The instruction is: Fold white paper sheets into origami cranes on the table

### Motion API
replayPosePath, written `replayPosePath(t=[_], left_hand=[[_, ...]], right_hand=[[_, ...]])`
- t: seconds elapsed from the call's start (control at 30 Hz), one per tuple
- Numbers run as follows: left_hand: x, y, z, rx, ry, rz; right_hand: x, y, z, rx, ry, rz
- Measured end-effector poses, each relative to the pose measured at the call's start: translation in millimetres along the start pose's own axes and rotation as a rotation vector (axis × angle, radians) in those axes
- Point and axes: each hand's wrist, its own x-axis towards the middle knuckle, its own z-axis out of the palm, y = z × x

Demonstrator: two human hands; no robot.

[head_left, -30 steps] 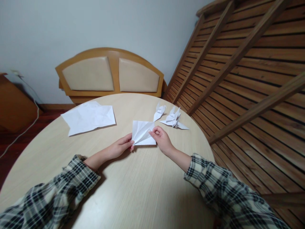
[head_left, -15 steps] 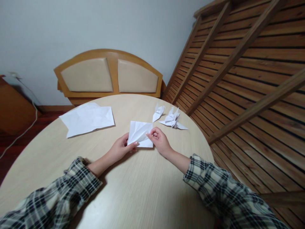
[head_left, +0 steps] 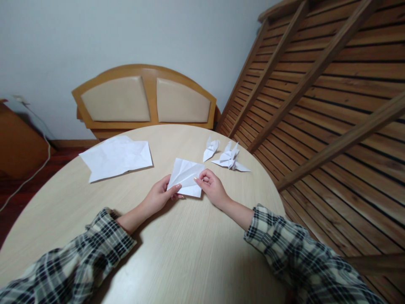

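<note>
A small white square of creased paper (head_left: 186,174) is held just above the table between both hands. My left hand (head_left: 160,194) grips its left side, thumb on top and fingers underneath. At the right edge my right hand (head_left: 211,185) pinches the paper between thumb and curled fingers. Diagonal fold lines run across the sheet's face. Beyond my right hand lie white folded paper cranes (head_left: 230,157), bunched together, and a single folded paper piece (head_left: 210,148) beside them.
Several larger white sheets (head_left: 118,158) lie overlapped at the table's left back. The round pale wooden table (head_left: 177,253) stands before a headboard (head_left: 145,97) against the wall. A slatted wooden panel (head_left: 316,126) leans along the right side.
The paper square has turned slightly clockwise, its lower right corner shifting a little left. Both hands keep their hold with hardly any movement.
</note>
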Motion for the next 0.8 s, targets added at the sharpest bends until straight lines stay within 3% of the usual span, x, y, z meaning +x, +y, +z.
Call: replayPosePath(t=[0.47, 0.8], left_hand=[[0, 1, -1.0, -0.002, 0.025, 0.006], [0, 4, -1.9, -0.078, 0.093, -0.014]], right_hand=[[1, 13, 0, 0.027, 0.031, -0.003], [4, 4, -3, 0.198, 0.019, 0.166]])
